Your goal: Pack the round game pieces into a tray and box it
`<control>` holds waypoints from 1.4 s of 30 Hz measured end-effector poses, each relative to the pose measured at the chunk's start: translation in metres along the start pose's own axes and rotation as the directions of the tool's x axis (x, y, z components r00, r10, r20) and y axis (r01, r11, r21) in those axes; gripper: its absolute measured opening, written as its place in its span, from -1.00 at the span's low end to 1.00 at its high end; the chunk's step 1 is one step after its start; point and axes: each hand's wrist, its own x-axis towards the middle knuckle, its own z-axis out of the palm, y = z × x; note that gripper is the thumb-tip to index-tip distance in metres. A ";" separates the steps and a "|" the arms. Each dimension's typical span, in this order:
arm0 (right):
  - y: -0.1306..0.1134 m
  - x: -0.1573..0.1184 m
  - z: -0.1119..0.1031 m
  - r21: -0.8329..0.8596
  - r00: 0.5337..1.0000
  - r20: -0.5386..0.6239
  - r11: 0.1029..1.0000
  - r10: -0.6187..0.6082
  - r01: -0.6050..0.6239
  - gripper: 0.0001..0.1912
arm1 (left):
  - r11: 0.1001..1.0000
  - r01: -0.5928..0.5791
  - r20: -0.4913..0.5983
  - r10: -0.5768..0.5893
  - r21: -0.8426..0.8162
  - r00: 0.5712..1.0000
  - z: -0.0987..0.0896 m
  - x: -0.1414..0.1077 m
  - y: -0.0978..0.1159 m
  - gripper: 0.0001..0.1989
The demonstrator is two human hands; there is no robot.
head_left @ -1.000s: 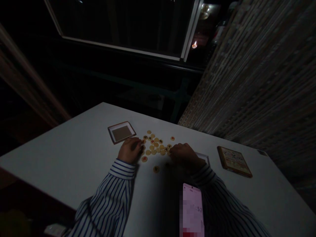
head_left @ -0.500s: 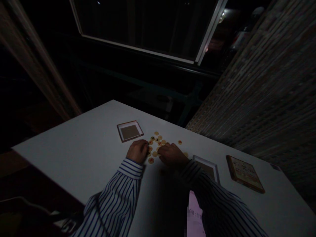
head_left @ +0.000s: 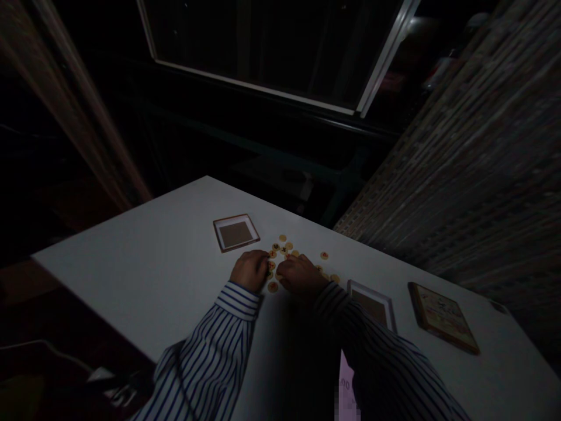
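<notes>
Several round, yellowish Chinese chess pieces with red or black characters lie loosely grouped on the white table. My left hand rests at the left side of the group, fingers curled; whatever lies under its fingertips is hidden. From the right, my right hand reaches over the group. Its fingers are bent down and closed around a piece at the fingertips, partly covered. Other pieces show behind the hands and beside the right wrist, and a single red-marked piece lies apart to the right.
A shallow open box part lies behind my left hand. Another open tray is partly under my right forearm, with a decorated box lid farther right. A lit pink screen shows near me. A curtain hangs at the right.
The view has shifted slightly, moving the table rightward in the picture. My right hand has drawn a little closer to my left, uncovering pieces beside its wrist.
</notes>
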 end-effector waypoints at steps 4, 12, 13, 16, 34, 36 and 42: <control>-0.001 0.000 -0.001 -0.006 1.000 0.003 1.000 0.008 -0.008 -0.83 | 1.000 -0.010 -0.005 0.010 0.007 1.000 -0.001 0.000 0.001 -0.69; 0.000 -0.003 -0.008 0.060 0.999 -0.020 0.998 0.032 -0.031 -0.80 | 1.000 -0.021 -0.047 0.020 -0.016 0.999 -0.002 -0.001 0.003 -0.70; 0.001 -0.004 -0.009 0.083 0.999 -0.022 0.996 0.045 -0.043 -0.79 | 0.999 -0.026 -0.056 0.025 -0.024 0.998 -0.002 -0.001 0.003 -0.70; 0.005 -0.007 -0.010 0.196 0.996 -0.048 0.978 0.077 -0.066 -0.78 | 0.997 -0.035 -0.077 0.030 -0.066 0.997 -0.002 -0.002 0.004 -0.71; 0.019 -0.011 0.007 0.976 0.930 -0.002 0.203 0.369 -0.079 -0.72 | 0.937 -0.208 -0.117 0.182 -0.279 0.976 0.002 -0.006 0.013 -0.76; 0.018 -0.011 0.006 0.986 0.928 0.015 0.149 0.373 -0.076 -0.71 | 0.933 -0.223 -0.115 0.197 -0.284 0.974 0.003 -0.007 0.013 -0.75; 0.019 -0.011 0.007 0.997 0.933 0.042 0.051 0.358 -0.064 -0.67 | 0.933 -0.224 -0.086 0.208 -0.282 0.974 0.002 -0.007 0.018 -0.73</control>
